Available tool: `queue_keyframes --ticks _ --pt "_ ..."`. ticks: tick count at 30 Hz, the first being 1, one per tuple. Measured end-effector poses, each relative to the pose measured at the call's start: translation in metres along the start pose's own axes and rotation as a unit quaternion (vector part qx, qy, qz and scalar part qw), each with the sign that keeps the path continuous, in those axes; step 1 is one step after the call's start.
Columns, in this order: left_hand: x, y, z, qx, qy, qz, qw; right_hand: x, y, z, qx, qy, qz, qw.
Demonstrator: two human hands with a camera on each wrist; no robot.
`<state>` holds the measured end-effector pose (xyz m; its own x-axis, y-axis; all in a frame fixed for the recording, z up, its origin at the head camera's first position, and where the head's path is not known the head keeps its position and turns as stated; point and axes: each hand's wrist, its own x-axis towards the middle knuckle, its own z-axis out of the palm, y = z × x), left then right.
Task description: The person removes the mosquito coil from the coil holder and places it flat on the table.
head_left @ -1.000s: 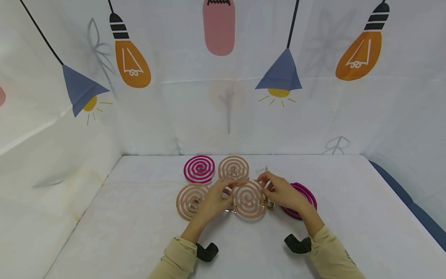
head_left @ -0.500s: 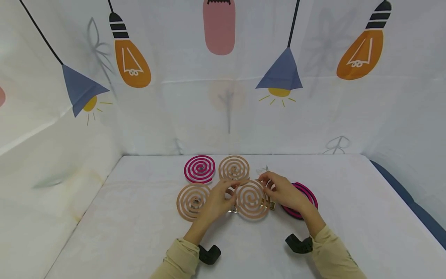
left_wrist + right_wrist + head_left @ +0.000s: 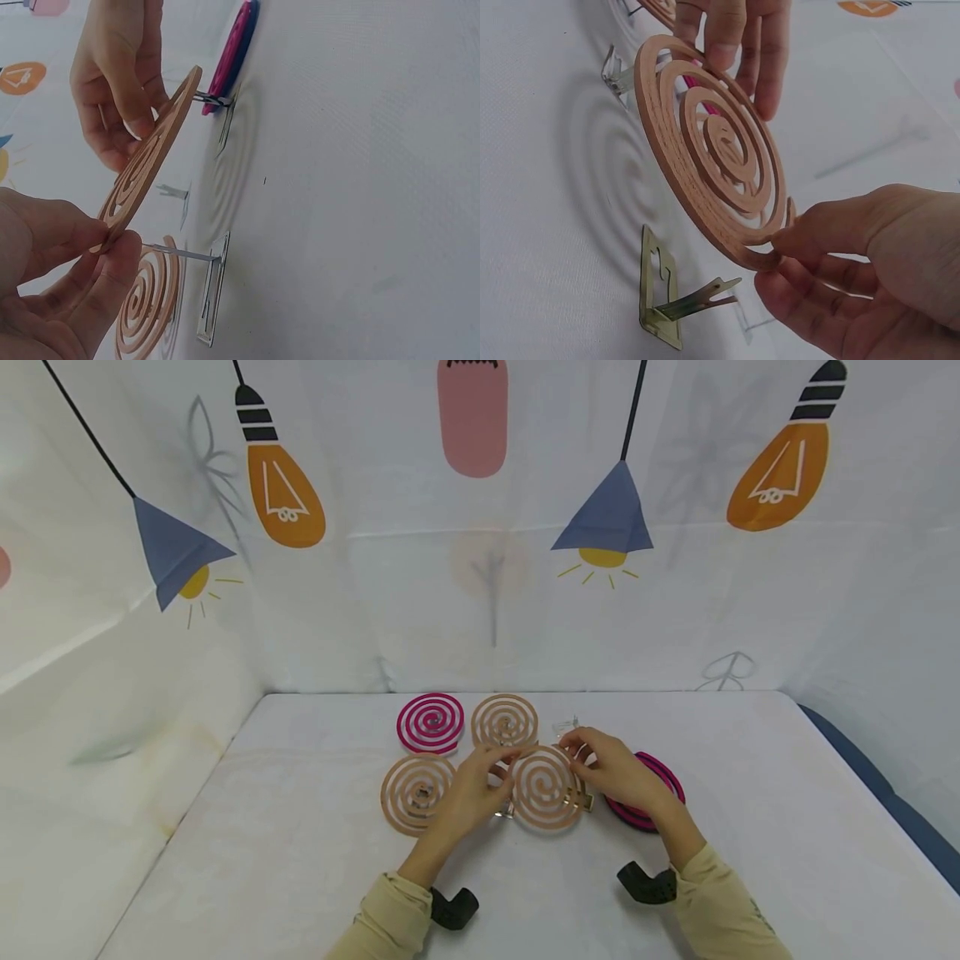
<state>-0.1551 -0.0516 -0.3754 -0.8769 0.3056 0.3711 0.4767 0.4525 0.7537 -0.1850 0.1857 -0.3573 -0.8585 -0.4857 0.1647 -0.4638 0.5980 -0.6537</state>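
A brown mosquito coil [image 3: 545, 789] is held tilted above the table between both hands. My left hand [image 3: 474, 789] pinches its rim between thumb and fingers, as the left wrist view shows. On the other side, my right hand [image 3: 617, 770] pinches the rim near the coil's outer end [image 3: 769, 259]. Beneath the coil are two metal coil stands: a silver stand [image 3: 214, 289] by my left hand and a gold-toned stand [image 3: 662, 289] by my right, each with a raised prong. In the head view both stands are partly covered by the coil.
Further left lie a brown coil [image 3: 408, 793] and a magenta coil [image 3: 430, 723], with another brown coil [image 3: 504, 721] at the back. Behind my right hand is a silver stand [image 3: 564, 727]. Magenta and dark coils [image 3: 663, 777] lie partly under my right wrist.
The held brown coil has shifted slightly to the right, along with my left hand. My right hand has barely moved, and both keep their pinch.
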Motion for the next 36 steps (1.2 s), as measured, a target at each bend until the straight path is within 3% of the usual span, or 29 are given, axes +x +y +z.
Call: queue_keyframes --ticks 7,18,27,36 --pt "0.000 0.003 0.004 -0.010 0.004 0.006 0.9999 -0.001 0.000 -0.004 -0.001 0.006 -0.004 1.0000" --pt "0.003 0.009 0.010 -0.019 -0.018 -0.015 0.9995 -0.004 0.007 -0.011 -0.002 0.006 -0.002 1.0000" --pt "0.009 0.012 0.019 -0.021 -0.009 0.023 0.9995 -0.008 0.011 -0.021 -0.018 0.003 0.011 0.9998" --pt "0.013 0.010 0.030 -0.031 -0.009 0.004 0.9995 -0.011 0.013 -0.029 0.013 -0.015 0.036 0.9992"
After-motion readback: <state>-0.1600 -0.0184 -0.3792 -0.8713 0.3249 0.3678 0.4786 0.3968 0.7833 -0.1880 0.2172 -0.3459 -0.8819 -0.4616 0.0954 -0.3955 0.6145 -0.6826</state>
